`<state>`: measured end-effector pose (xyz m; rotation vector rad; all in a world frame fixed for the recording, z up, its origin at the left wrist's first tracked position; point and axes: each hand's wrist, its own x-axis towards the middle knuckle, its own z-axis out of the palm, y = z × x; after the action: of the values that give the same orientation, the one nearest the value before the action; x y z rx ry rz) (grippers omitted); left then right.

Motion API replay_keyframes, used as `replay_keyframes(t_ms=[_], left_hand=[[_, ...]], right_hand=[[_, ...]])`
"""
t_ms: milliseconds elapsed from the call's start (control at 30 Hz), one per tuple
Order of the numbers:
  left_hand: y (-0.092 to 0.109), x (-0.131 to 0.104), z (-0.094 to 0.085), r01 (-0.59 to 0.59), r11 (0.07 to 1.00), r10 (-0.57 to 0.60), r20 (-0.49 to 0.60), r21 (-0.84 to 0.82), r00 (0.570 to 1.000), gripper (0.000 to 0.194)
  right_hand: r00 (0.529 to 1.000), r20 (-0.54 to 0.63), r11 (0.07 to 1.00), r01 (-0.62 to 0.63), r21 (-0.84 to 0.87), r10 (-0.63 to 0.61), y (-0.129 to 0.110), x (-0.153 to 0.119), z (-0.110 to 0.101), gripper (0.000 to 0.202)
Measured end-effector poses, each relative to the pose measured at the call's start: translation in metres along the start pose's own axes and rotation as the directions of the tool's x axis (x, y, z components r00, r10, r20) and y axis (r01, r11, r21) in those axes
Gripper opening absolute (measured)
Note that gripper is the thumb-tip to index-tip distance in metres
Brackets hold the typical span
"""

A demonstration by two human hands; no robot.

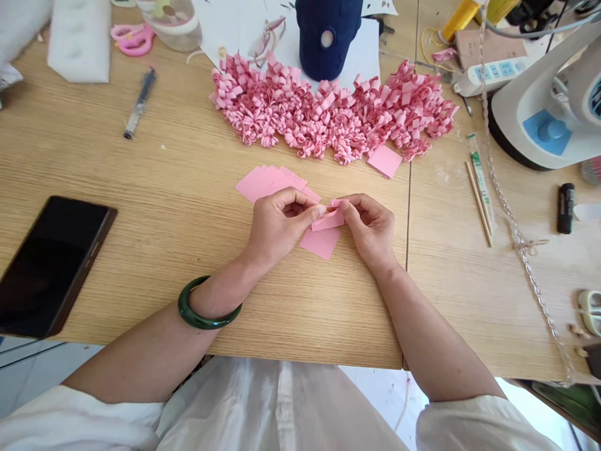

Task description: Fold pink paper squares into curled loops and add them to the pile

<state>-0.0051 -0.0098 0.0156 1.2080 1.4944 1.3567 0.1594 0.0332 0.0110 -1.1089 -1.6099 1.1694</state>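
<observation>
Between my two hands is a folded piece of pink paper [328, 220]. My left hand [285, 220] pinches its left end between thumb and fingers. At the right end, my right hand [369, 222] grips the same paper the same way. Just under it, a flat pink sheet [321, 243] with fine slits lies on the table. Behind my left hand a fanned stack of pink paper pieces [267, 181] is spread, partly hidden by my fingers. Farther back lies a long heap of curled pink paper loops [328, 116], with a small pink square stack [385, 161] at its front edge.
A dark blue cup [328, 37] stands behind the heap. A phone [54, 266], a pen [139, 103] and pink scissors [133, 39] lie to the left. On the right are thin sticks [479, 203], a black marker [566, 208], a power strip [493, 74] and a fan base [539, 125].
</observation>
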Motion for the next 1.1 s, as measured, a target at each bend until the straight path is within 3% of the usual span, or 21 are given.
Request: replay_keyframes(t_ms=[533, 833, 1100], left_hand=[[0.0015, 0.0019, 0.0, 0.012, 1.0, -0.011, -0.027, 0.005, 1.0, 0.017], [-0.0004, 0.0023, -0.0008, -0.009, 0.999, 0.01, -0.031, 0.046, 0.999, 0.016], [-0.0025, 0.0025, -0.0023, -0.04, 0.999, 0.04, -0.021, 0.015, 0.999, 0.023]], right_hand=[[0.999, 0.046, 1.0, -0.002, 0.026, 0.001, 0.0041, 0.0006, 0.0019, 0.028], [1.0, 0.014, 1.0, 0.003, -0.006, -0.003, 0.0065, 0.0011, 0.003, 0.027], [0.999, -0.019, 0.996, -0.048, 0.072, 0.05, 0.004, 0.0018, 0.0013, 0.026]])
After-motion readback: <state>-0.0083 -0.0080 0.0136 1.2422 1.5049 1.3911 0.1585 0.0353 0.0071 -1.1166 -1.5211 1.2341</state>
